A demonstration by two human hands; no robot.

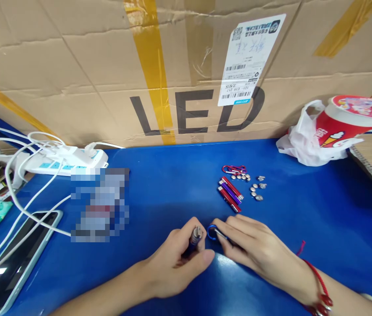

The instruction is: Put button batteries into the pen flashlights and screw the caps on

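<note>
My left hand [175, 263] is closed around a small dark blue pen-like tube [195, 239] with a silver tip, held upright-tilted on the blue table [320, 228]. My right hand [254, 250] pinches a small blue ring clip with a metal end [212, 231], right beside the tube's tip. Just beyond lie three small red and purple tubes [230, 193], a bunch of coloured clips [233, 169] and several loose button cells [254, 186].
A large cardboard box marked LED [192, 87] stands along the back. A white power strip with cables [63, 160] and a phone [11, 263] lie at the left. At the right stands a red cup in a white bag [337, 127].
</note>
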